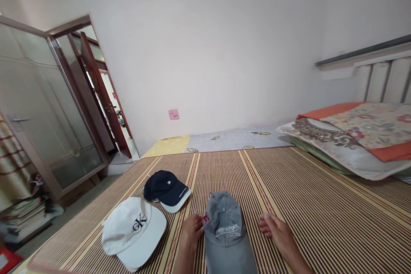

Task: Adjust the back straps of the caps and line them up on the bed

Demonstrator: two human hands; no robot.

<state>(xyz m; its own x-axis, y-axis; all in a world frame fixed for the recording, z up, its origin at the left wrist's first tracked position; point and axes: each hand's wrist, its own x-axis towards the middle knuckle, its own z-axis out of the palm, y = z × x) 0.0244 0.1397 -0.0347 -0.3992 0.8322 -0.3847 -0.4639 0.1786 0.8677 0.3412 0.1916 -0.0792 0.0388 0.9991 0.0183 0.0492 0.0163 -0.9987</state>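
Note:
A grey baseball cap [224, 222] with white script lettering lies on the striped mat [302, 209], brim toward me. My left hand [192, 227] is at its left side, fingers curled in against the cap's edge by a small red patch [206, 218]. To the right of the cap, a short gap away, my right hand [274, 229] is loosely closed, with nothing visible in its fingers. A white cap [131, 231] with dark letters sits left of my left hand. Behind it rests a navy cap [167, 188] with a white-edged brim.
Pillows [346, 137] with a floral, orange-edged cover are stacked at the far right. A checked and yellow sheet [224, 139] shows along the white wall [224, 51]. On the left stands an open glass-panelled door [48, 115], with piled books [22, 216] on the floor below.

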